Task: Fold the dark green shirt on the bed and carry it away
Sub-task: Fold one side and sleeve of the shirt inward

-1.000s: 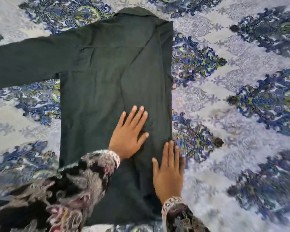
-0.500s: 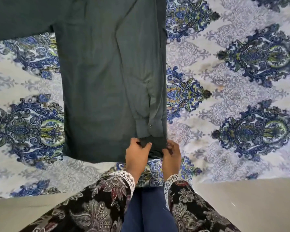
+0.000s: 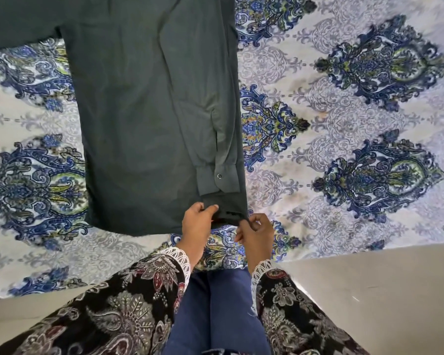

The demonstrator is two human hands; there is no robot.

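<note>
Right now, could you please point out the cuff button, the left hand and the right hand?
cuff button point(image 3: 219, 176): head view, its centre.
left hand point(image 3: 196, 224): head view, back of hand.
right hand point(image 3: 256, 234): head view, back of hand.

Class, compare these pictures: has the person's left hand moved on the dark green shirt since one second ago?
Yes. The left hand has come down from the middle of the dark green shirt to its bottom hem, below the cuff button, where it pinches the fabric.

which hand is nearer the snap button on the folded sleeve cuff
Left. The left hand pinches the hem just below the snap button; the right hand grips the hem corner further to the right and lower.
</note>
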